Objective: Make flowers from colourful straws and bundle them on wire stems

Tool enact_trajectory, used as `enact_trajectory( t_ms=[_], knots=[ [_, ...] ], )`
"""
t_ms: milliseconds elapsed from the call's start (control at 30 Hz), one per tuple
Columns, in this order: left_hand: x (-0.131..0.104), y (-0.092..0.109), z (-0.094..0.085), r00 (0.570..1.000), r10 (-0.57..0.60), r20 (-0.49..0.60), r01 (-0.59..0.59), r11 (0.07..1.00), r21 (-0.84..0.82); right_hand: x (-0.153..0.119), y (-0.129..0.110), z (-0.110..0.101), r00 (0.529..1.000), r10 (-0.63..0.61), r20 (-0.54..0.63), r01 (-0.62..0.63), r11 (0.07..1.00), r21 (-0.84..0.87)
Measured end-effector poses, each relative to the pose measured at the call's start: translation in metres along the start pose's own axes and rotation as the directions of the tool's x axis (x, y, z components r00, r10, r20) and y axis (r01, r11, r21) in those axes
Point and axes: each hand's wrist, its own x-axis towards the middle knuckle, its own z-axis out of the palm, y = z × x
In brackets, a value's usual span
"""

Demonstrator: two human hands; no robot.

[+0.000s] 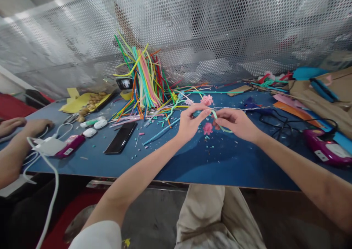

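My left hand (194, 121) pinches a pale green pipe cleaner (215, 115) between thumb and fingers, above the blue table. Close by on the right, my right hand (233, 122) is closed on the same pipe cleaner, which curves between the hands with its end pointing right. A pink pipe-cleaner flower (206, 100) shows just behind my left fingertips. Another pink flower (208, 128) is below, between the hands; whether it is attached to the held pipe cleaner I cannot tell. Small clippings lie on the tabletop beneath.
A large bundle of colourful pipe cleaners (147, 80) stands behind to the left. A black phone (121, 138) lies left of my hands. Purple power strips (327, 146) and cables sit at the sides. A perforated metal screen (220, 33) rises behind. Another person's hands (38, 127) rest far left.
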Motion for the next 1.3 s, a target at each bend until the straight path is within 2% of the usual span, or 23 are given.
enact_trajectory(
  t_ms=[100,167,267,367,500,667,900,1100,1167,1233,1267,1300],
  knots=[
    [-0.004,0.007,0.003,0.997,0.017,0.071,-0.019,0.999,0.025,-0.001,-0.001,0.004,0.991,-0.045,-0.129,0.048,0.999,0.018],
    [-0.005,0.01,0.004,0.997,0.011,0.076,-0.016,0.998,0.066,-0.002,-0.001,0.004,0.975,-0.076,-0.208,0.078,0.997,0.0],
    [-0.005,0.009,0.004,0.996,0.017,0.086,-0.025,0.996,0.088,-0.003,0.003,0.004,0.961,-0.083,-0.263,0.082,0.997,-0.018],
    [-0.003,0.006,0.003,0.993,0.066,0.096,-0.074,0.994,0.083,-0.002,0.006,0.003,0.956,-0.061,-0.288,0.06,0.998,-0.011],
    [-0.002,0.003,0.001,0.989,0.119,0.086,-0.133,0.973,0.187,0.0,0.007,-0.001,0.947,-0.058,-0.317,0.04,0.997,-0.064],
    [-0.003,0.002,0.001,0.987,0.123,0.1,-0.144,0.962,0.233,0.001,0.009,-0.007,0.951,-0.09,-0.297,0.068,0.994,-0.084],
    [-0.001,-0.001,-0.001,0.987,0.155,0.052,-0.163,0.955,0.247,0.0,0.007,-0.01,0.943,-0.073,-0.324,0.045,0.995,-0.094],
    [0.003,-0.013,-0.005,0.98,0.174,0.101,-0.197,0.932,0.306,0.002,0.008,-0.02,0.953,-0.081,-0.291,0.046,0.991,-0.126],
    [0.004,-0.017,-0.007,0.978,0.175,0.111,-0.2,0.937,0.288,0.002,0.003,-0.027,0.981,-0.032,-0.191,0.013,0.995,-0.097],
    [0.004,-0.021,-0.008,0.984,0.149,0.102,-0.17,0.956,0.24,0.001,-0.005,-0.039,0.998,0.056,0.024,-0.053,0.994,-0.095],
    [0.004,-0.023,-0.008,0.988,0.126,0.092,-0.142,0.969,0.2,0.001,-0.009,-0.047,0.992,0.076,0.1,-0.062,0.988,-0.141],
    [0.005,-0.024,-0.008,0.992,0.098,0.08,-0.108,0.984,0.142,0.001,-0.011,-0.057,0.989,0.076,0.126,-0.047,0.975,-0.218]
  ],
)
